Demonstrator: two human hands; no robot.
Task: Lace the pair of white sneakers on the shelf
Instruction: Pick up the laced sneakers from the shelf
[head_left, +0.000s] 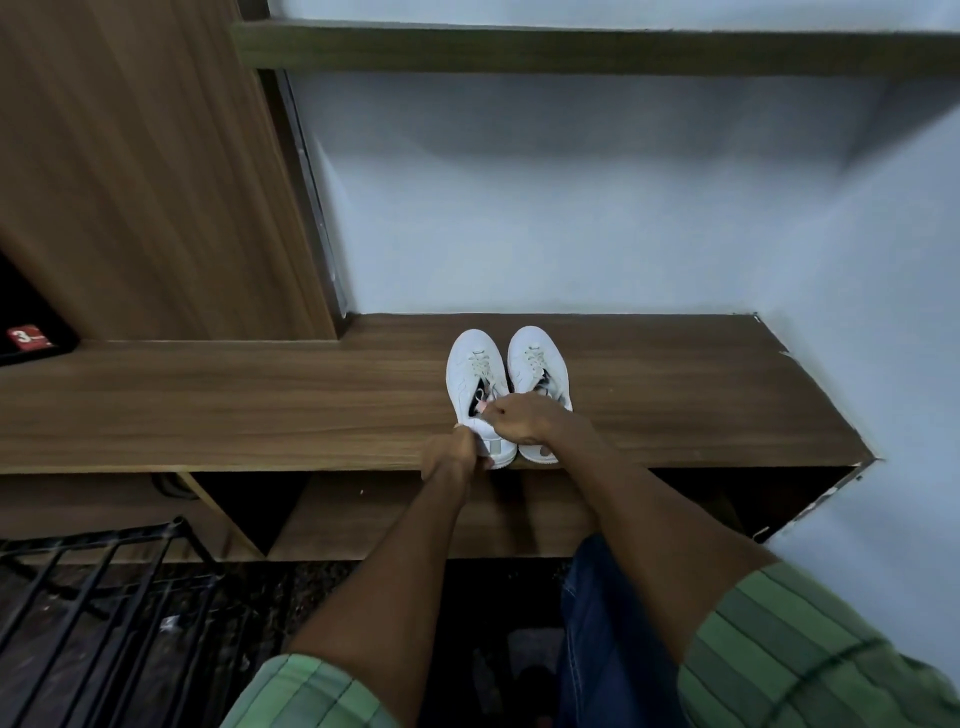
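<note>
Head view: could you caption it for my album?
Both hands grip the left sneaker on the shelf.

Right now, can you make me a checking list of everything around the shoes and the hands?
Surface: wooden shelf, brown, bare wood on both sides of the shoes.
Job's things: left sneaker and right sneaker, white, side by side, toes to the wall, heels at the front edge, laces threaded over the front part.
Clutter: nothing seen on the shelf.
Grippers: left hand grips the left sneaker's heel; right hand is curled at its opening, seemingly pinching something small.
Cables: dark cord under the shelf, at left.
Surroundings: blue wall, black metal rack, upper shelf.
</note>
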